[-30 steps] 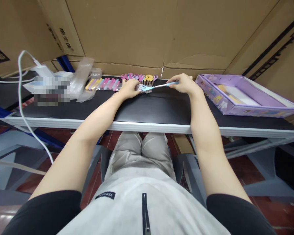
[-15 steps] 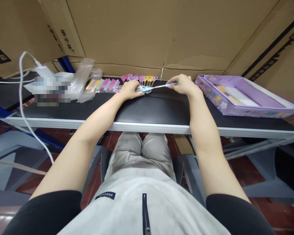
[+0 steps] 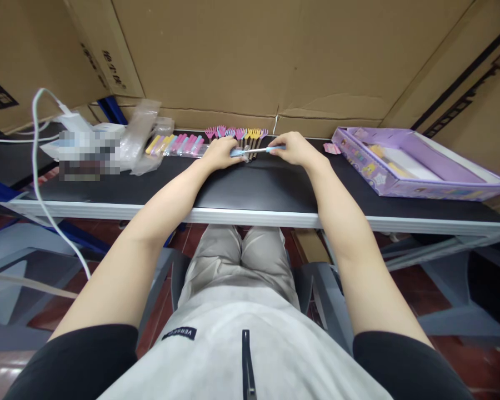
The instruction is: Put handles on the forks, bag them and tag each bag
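My right hand [image 3: 294,149] pinches the blue handle of a small blue fork [image 3: 252,150] lying across the far side of the black table [image 3: 250,186]. The fork's head reaches my left hand [image 3: 220,153], which rests on the table and presses on a clear plastic sleeve there; the sleeve is mostly hidden under the fingers. Just behind the hands stands a row of several pink, yellow and purple forks [image 3: 237,133]. A clear bag of coloured handles [image 3: 175,144] lies to the left of my left hand.
An open purple box [image 3: 408,164] sits at the right end of the table, a small pink scrap [image 3: 331,148] beside it. Crumpled plastic bags [image 3: 139,130] and a white charger with cable [image 3: 45,128] lie at the left. Cardboard walls stand close behind.
My right hand has slid left with the blue fork, pushing it further toward my left hand. The left hand has stayed in place.
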Demonstrator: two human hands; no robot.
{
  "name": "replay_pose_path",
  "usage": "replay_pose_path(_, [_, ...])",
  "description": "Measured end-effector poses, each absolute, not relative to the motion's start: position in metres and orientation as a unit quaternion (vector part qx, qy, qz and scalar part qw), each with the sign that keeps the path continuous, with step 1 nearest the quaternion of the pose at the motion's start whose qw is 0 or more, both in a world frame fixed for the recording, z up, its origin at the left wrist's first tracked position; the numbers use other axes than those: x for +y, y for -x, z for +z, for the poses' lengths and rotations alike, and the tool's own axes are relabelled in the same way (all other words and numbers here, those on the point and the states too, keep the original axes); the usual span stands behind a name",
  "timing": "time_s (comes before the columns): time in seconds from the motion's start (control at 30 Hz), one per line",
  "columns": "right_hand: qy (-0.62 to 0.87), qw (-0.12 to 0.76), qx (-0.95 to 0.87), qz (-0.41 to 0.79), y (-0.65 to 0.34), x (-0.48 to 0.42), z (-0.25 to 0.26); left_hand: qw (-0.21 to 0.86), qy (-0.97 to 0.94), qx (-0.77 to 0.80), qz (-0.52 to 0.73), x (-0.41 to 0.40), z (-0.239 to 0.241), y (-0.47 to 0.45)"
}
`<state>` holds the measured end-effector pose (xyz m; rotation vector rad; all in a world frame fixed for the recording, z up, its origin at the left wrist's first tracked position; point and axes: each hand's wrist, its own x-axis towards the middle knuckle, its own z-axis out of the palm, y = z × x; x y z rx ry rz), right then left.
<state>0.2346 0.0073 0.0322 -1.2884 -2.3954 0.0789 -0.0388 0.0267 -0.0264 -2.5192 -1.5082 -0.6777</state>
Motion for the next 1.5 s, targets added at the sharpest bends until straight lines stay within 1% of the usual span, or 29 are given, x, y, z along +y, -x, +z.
replay_pose_path(0.33, [0.415,0.213,-0.885,0.004,-0.217,0.007,0.019,0.062,0.829,-0.502,-0.239,0.026,-0.026,0.038])
replay_pose_path(0.77, [0.407,0.204,-0.89,-0.015,-0.203,-0.002,0.016,0.036,0.837,-0.483,-0.254,0.016,-0.019,0.03])
replay_pose_path(0.93, [0.419,0.205,-0.884,-0.011,-0.207,-0.002,0.021,0.032,0.832,-0.495,-0.25,0.019,-0.018,0.032])
replay_pose_path(1.17, [0.446,0.239,-0.862,-0.002,-0.222,0.0,0.03,0.033,0.817,-0.51,-0.266,0.027,-0.019,0.047])
replay_pose_path(1.5, [0.48,0.23,-0.847,-0.006,-0.242,0.006,0.036,0.018,0.809,-0.52,-0.273,0.03,-0.02,0.05])
